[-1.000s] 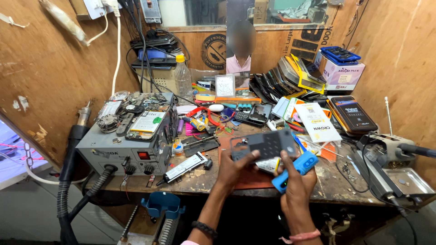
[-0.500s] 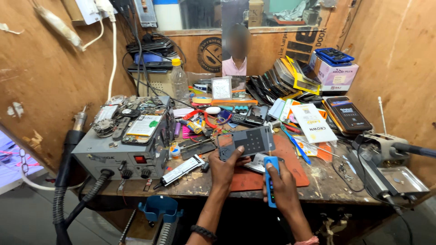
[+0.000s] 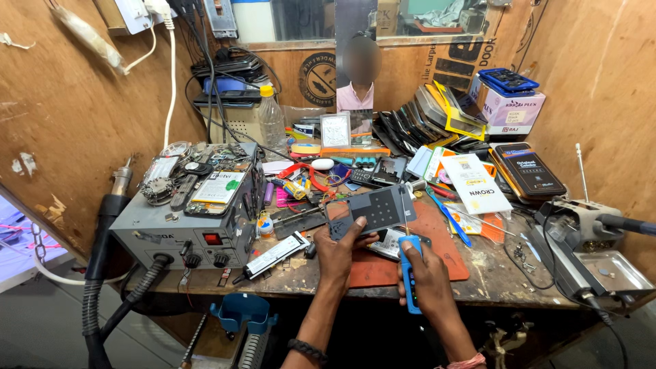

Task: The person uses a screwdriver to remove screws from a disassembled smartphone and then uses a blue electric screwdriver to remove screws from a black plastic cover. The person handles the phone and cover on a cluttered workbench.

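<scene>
Left grip: I see my left hand (image 3: 339, 249) clasped on the lower edge of a flat dark grey rectangular panel with rows of square cut-outs (image 3: 372, 210), thumb on top, holding it tilted just above the surface.
Right grip: my right hand (image 3: 425, 277) is wrapped tight around a slim blue handheld tool (image 3: 409, 275), which stands nearly upright with its fine tip rising toward the panel's right edge.
Panel position: over the near centre of the surface, above a worn red-brown work mat (image 3: 437, 256).
Under the panel: a small silver-faced device (image 3: 387, 242) lies on the mat, touching my left fingers.
Left of my hands: a grey boxy rework station with black knobs and a red switch (image 3: 183, 232), circuit boards heaped on its lid; a black-and-white tube (image 3: 273, 255) lies just beside it.
Right side: a white printed leaflet (image 3: 476, 183) and a black-and-orange flat box (image 3: 527, 169) lie well apart from my grip.
Surface: a cluttered wooden surface (image 3: 506, 280), scuffed along its front edge.
</scene>
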